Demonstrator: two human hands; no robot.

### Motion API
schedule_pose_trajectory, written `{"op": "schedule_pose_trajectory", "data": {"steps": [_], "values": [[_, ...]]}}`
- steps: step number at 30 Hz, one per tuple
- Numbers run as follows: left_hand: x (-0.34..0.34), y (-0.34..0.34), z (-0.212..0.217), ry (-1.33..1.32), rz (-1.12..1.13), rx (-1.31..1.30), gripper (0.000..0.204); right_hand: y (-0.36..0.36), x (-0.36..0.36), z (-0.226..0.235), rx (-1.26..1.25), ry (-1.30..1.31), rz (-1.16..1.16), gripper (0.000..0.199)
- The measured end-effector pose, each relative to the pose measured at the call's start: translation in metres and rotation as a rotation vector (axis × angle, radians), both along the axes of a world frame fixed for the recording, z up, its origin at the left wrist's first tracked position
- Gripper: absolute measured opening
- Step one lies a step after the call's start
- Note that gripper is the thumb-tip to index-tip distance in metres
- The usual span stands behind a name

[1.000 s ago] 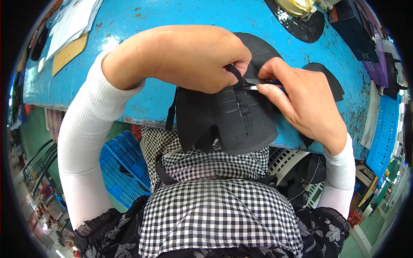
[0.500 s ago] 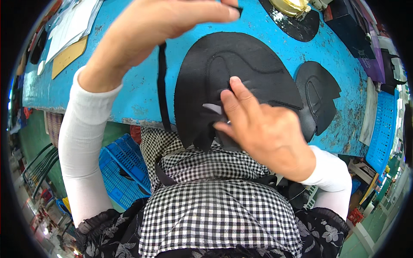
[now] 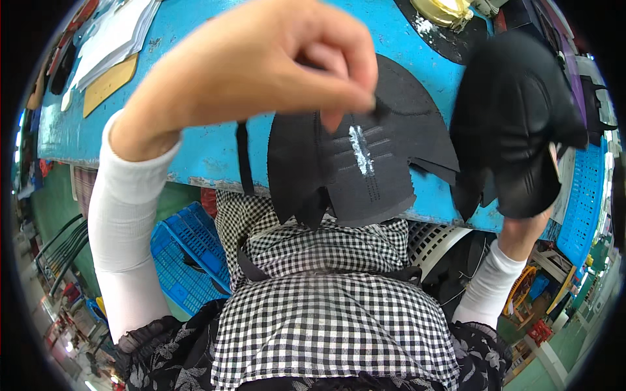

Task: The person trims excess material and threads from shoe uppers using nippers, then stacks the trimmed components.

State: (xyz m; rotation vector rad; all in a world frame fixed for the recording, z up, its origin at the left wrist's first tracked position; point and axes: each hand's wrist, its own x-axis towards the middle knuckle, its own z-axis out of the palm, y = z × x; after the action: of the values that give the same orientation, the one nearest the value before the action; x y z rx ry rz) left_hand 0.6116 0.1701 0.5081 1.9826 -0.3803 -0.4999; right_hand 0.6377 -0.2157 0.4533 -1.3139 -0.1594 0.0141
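Observation:
A flat black leather piece (image 3: 385, 189) with stitched lines lies at the table's near edge, partly over my lap. Down its middle runs a streak of white paste (image 3: 358, 150). Above it hovers my left hand (image 3: 280, 65), thumb and fingers pinched on a small black scrap (image 3: 380, 109). On the right, my right hand (image 3: 529, 229) holds up another black leather piece (image 3: 515, 124), creased and blurred by motion. That piece hides most of the hand's fingers. A narrow black strip (image 3: 243, 159) hangs near the table edge, left of the flat piece.
Papers (image 3: 114, 42) lie on the blue table (image 3: 208, 159) at the far left. A yellowish container (image 3: 443, 10) with white crumbs around it sits on a black sheet at the back. Blue plastic baskets (image 3: 189, 254) stand below left, and a blue crate (image 3: 582, 202) is at the right.
My right hand has left the flat piece, uncovering the white streak, and has lifted the other leather piece on the right. My left hand has come nearer, over the flat piece.

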Motion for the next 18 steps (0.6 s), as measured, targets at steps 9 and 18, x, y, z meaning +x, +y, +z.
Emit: {"op": "schedule_pose_trajectory", "data": {"steps": [9,18], "values": [[0.002,-0.027,-0.032,-0.129,-0.224,0.184,0.009,-0.066,0.008,-0.01,-0.357,0.277,-0.19,0.027],[-0.006,-0.028,-0.041,-0.464,-0.119,0.416,0.021,0.112,0.007,0.02,-0.917,-0.857,0.743,0.018]]}}
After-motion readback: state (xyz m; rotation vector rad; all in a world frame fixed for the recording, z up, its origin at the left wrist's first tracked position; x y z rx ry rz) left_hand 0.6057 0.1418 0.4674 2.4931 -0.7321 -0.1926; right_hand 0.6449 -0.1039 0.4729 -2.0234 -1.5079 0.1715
